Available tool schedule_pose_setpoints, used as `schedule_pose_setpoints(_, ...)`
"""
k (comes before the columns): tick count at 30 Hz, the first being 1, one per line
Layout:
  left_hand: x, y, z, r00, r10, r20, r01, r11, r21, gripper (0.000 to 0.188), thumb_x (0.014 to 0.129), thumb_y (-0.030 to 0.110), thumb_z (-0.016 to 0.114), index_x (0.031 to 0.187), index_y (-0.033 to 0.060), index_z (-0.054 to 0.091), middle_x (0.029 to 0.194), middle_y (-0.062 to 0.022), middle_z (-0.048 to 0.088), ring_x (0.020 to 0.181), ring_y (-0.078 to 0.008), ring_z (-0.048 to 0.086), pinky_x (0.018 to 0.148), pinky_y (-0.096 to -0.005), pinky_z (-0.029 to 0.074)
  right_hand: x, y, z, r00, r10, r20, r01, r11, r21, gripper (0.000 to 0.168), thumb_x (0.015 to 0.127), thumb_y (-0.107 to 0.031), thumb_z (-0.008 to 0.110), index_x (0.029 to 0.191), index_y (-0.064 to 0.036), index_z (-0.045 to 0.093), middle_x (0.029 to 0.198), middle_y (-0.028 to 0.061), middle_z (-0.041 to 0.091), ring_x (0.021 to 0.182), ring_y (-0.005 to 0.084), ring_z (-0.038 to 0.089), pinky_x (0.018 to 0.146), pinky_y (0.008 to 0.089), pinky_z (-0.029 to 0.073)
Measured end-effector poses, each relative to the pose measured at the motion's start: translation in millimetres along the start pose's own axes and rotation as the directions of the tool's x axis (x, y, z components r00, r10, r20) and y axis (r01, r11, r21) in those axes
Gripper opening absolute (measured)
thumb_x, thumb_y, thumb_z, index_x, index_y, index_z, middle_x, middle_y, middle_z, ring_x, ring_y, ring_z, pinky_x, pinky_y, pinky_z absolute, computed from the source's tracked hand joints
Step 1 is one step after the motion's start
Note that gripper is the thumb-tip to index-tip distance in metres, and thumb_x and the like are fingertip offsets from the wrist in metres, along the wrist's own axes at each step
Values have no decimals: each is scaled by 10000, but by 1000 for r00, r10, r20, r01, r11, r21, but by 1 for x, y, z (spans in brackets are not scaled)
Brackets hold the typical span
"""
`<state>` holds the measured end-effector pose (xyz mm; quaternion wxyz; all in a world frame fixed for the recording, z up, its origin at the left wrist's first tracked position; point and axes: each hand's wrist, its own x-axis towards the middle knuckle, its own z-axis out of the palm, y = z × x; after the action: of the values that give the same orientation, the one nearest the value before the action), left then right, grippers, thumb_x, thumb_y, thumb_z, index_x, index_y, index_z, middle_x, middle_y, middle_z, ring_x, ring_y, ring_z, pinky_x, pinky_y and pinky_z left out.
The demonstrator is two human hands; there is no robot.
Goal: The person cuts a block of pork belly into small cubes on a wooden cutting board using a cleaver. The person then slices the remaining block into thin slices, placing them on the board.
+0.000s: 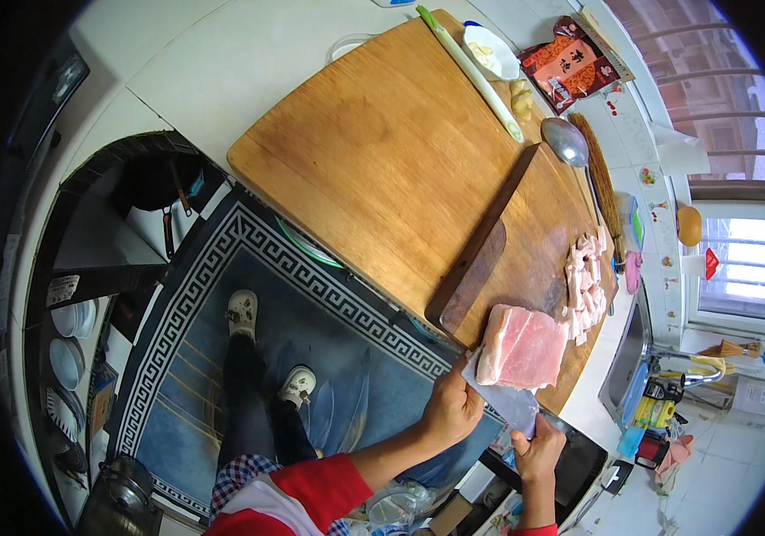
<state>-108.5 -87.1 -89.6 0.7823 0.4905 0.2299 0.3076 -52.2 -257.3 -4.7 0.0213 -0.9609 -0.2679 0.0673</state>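
Note:
My right hand (539, 445) is closed around the handle end of a broad-bladed kitchen cleaver (507, 400). My left hand (453, 406) is at the blade's other end, by the near edge of a thick slab of raw pork (528, 350); its fingertips are partly hidden, so its hold is unclear. The slab lies on a wooden cutting board (567, 201). Just beyond it lies a pile of cut pork pieces (585, 285). A second wooden board (369, 161) adjoins on the left, with a dark wooden bar (483, 244) between them.
A leek stalk (469, 74), a white bowl with garlic (492, 53), ginger (521, 100) and a metal ladle (565, 142) lie towards the back. A straw brush (597, 174) and a red food packet (567, 63) are near the wall. A sink (626, 355) is at the right.

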Motion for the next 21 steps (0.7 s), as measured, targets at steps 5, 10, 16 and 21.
schedule_pose_setpoints(5, -1, -5, -2, 995, 104, -11, -104, 995, 0, 152, 862, 52, 503, 960, -57, 542, 798, -222, 598, 724, -381, 605, 611, -385, 472, 12, -31, 2, 999, -28, -35, 27, 999, -34, 769, 698, -782, 412, 572, -24, 446, 524, 169, 471, 481, 361, 505, 430, 409, 377)
schedule_pose_setpoints(10, -8, -7, -8, 999, -28, 40, 28, 1000, 9, 114, 855, 19, 473, 846, -40, 570, 740, -172, 612, 691, -276, 612, 597, -354, 458, 22, -54, 2, 1000, 10, -14, -10, 1000, -2, 819, 686, -803, 414, 602, 7, 496, 496, 160, 442, 440, 332, 474, 439, 391, 369)
schedule_pose_setpoints(16, 5, 0, -18, 991, 114, 76, -118, 992, 48, 289, 856, 18, 486, 1129, -75, 507, 752, -195, 610, 657, -261, 643, 548, -307, 466, -6, -36, 2, 996, 66, -64, -68, 997, -35, 772, 677, -779, 446, 552, -18, 423, 524, 155, 463, 478, 356, 501, 427, 405, 375)
schedule_pose_setpoints(21, -3, 0, -9, 999, 42, 24, -43, 998, 40, 126, 851, 12, 475, 935, -54, 543, 667, -193, 576, 587, -304, 609, 505, -335, 435, 9, -53, 6, 997, 46, -62, -47, 999, -13, 757, 676, -762, 472, 549, -18, 422, 522, 147, 461, 464, 350, 494, 417, 400, 369)
